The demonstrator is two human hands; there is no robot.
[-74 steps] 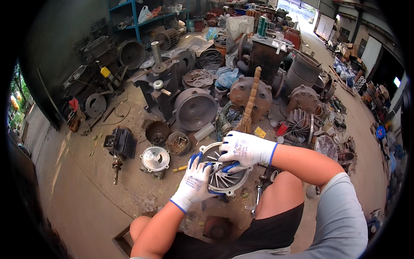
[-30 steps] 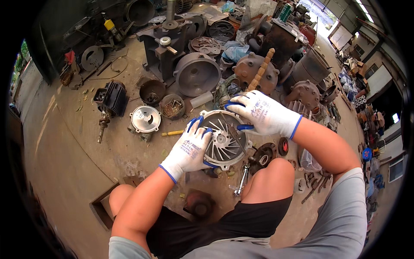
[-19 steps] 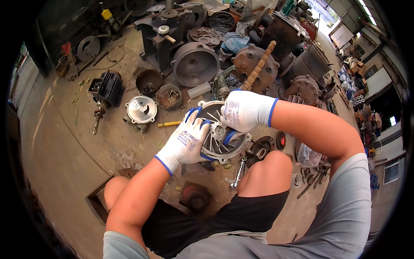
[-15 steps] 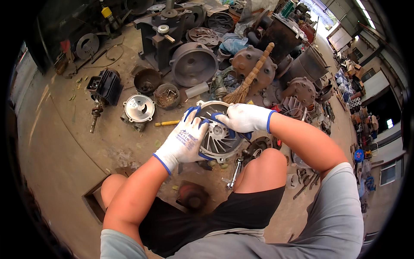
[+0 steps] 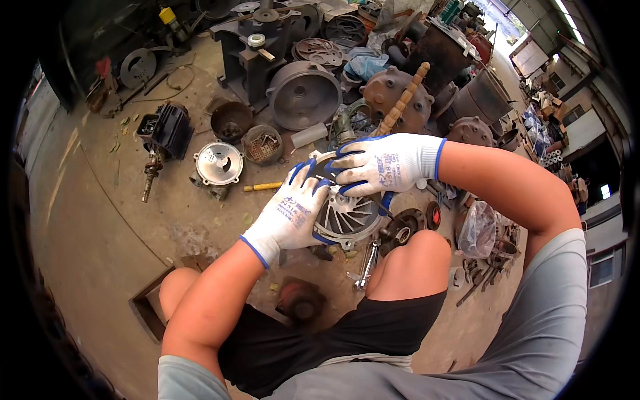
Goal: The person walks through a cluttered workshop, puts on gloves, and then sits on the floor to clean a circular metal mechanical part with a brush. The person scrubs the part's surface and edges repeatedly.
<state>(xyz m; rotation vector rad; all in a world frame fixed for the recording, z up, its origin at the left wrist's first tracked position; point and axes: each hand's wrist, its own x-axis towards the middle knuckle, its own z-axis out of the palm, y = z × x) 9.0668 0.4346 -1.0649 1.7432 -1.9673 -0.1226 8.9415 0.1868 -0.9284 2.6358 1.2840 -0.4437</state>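
Note:
A silver round metal casing [image 5: 352, 239] sits in front of my knees, with a finned impeller wheel [image 5: 348, 216] inside it. My left hand [image 5: 288, 212], in a white glove with blue fingertips, grips the casing's left side. Its fingers reach over the upper rim while its thumb lies by the lower rim. From the right, my right hand [image 5: 390, 163], gloved likewise, lies across the upper part with fingers stretched out and apart. It hides much of the casing's far side. Whether those fingers press on the wheel I cannot tell.
A yellow-handled tool [image 5: 263, 187] lies left of the casing. Beyond it are a silver perforated disc [image 5: 219, 164], a bowl of small parts [image 5: 262, 145] and a large grey housing [image 5: 305, 97]. A shiny wrench [image 5: 367, 265] rests beside my right knee, near a dark flanged part [image 5: 408, 224].
My right hand has shifted from the casing's upper right rim farther over its upper part, its fingers now pointing left. My left hand keeps its place on the casing.

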